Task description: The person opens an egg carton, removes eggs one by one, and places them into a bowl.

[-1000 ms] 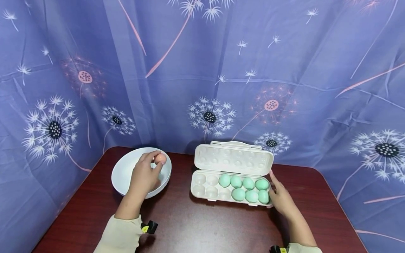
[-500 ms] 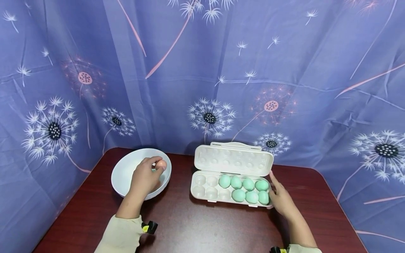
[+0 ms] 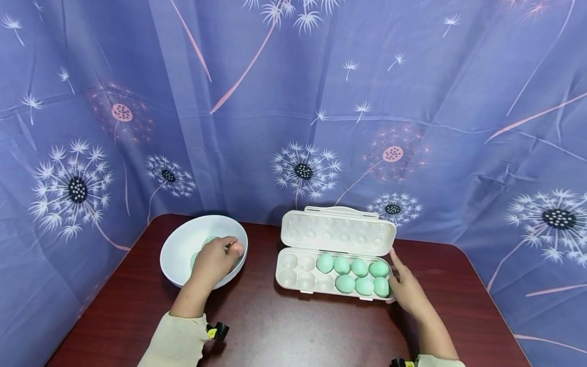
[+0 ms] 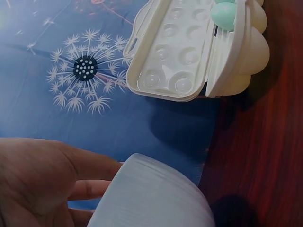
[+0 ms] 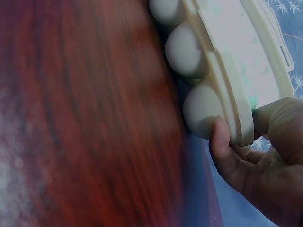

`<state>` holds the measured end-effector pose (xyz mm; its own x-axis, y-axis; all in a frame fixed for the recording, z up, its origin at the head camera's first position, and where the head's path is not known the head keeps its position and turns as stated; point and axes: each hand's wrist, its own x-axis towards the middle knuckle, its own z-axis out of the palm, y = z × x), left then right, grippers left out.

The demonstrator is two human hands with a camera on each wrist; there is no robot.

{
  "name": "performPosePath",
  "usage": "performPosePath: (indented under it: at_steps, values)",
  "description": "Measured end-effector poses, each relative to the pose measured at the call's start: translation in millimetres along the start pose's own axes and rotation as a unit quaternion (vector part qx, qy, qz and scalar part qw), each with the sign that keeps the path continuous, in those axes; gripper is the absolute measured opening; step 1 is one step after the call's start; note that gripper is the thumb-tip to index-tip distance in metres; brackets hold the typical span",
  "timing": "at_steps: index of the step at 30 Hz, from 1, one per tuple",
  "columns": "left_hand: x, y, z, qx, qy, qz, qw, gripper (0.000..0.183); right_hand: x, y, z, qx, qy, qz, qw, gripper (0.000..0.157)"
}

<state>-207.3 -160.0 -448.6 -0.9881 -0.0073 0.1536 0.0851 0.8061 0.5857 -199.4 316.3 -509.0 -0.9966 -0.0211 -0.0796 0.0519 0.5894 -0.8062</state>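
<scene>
A white bowl stands on the left of the table, and my left hand reaches into it. Between thumb and fingers it holds a pinkish-brown egg, low near the bowl's right wall. Beside the hand, pale green shows inside the bowl, mostly covered. In the left wrist view the fingers pass behind the bowl's rim, which hides the egg. My right hand grips the right end of a white egg box, its thumb against an end cup. Several green eggs fill the box's right part.
The box's hinged lid stands raised toward the back. Several bare cups show at the box's left end. The dark red wooden table reaches back to a blue curtain with dandelion prints.
My left hand has lowered the pinkish egg deeper into the bowl, and pale green has come into view beside the hand. The right hand has stayed on the box.
</scene>
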Motion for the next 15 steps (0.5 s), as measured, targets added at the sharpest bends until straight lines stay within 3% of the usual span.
performPosePath:
  at_steps: [7, 15]
  values:
    - [0.8, -3.4, 4.8, 0.010, -0.010, 0.028, 0.9995, 0.014, 0.0, 1.1, -0.3, 0.001, 0.002, -0.006, 1.000, 0.076]
    - [-1.6, -3.3, 6.2, 0.015, -0.008, 0.029, 0.9994, 0.024, -1.1, 0.5, -0.6, 0.007, -0.002, -0.006, 1.000, 0.076]
